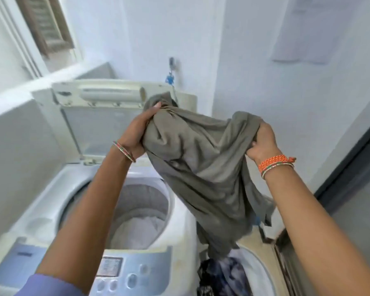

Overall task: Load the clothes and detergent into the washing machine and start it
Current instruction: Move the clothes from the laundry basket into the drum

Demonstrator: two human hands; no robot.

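Your left hand and right hand each hold tight to a grey cloth. It hangs up high, just right of the open washing machine.

The grey-green garment I've got bunched up is thin matt cloth, soft and full of creases. My washing machine is smooth plastic with a slight sheen, yellowed in spots, and the control panel is glossier blue plastic. The drum wall looks like dull metal. The walls are flat matt paint. The window shutter is rough-looking wood.
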